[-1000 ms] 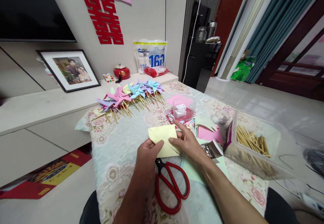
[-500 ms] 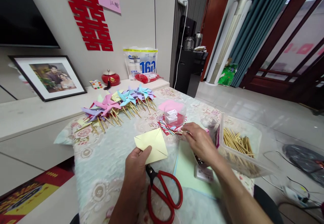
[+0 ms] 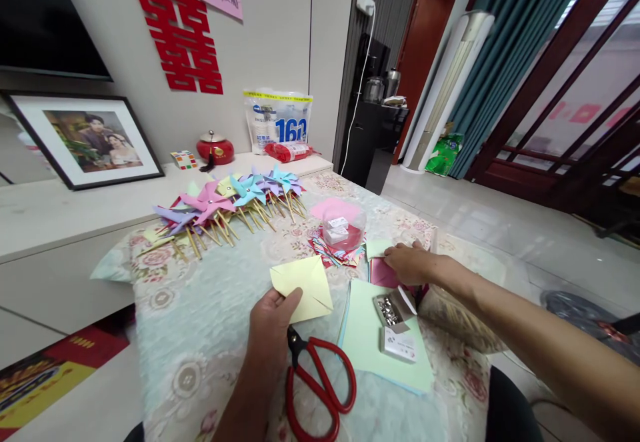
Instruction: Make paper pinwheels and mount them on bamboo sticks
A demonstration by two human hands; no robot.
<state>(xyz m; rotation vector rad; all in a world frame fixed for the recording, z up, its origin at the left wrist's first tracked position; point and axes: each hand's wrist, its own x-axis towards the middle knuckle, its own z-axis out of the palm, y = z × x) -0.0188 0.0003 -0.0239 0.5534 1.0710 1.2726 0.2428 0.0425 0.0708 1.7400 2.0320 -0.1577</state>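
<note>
My left hand (image 3: 273, 312) pinches a pale yellow square of paper (image 3: 306, 285) with slits running in from its corners. Just below that hand, red-handled scissors (image 3: 320, 389) lie on the tablecloth, blades partly hidden. My right hand (image 3: 411, 263) is stretched out over pink paper (image 3: 383, 273) and a pale green slip (image 3: 377, 249); its fingers look apart, though their undersides are hidden. Nearer me, an opened small box of silvery pins (image 3: 389, 310) and a white box (image 3: 399, 345) rest on a stack of light green paper (image 3: 367, 345).
Finished pinwheels (image 3: 213, 203) on sticks lie in a row at the back left. A clear round tub (image 3: 344, 229) stands on striped paper pieces (image 3: 325, 252). Behind my right forearm is a clear bin (image 3: 465, 259) of sticks. The floral tablecloth (image 3: 200, 322) covers the table.
My right hand has moved right and away from beside the round tub, uncovering the pin box and pink paper. My left hand still holds the yellow square in much the same spot.
</note>
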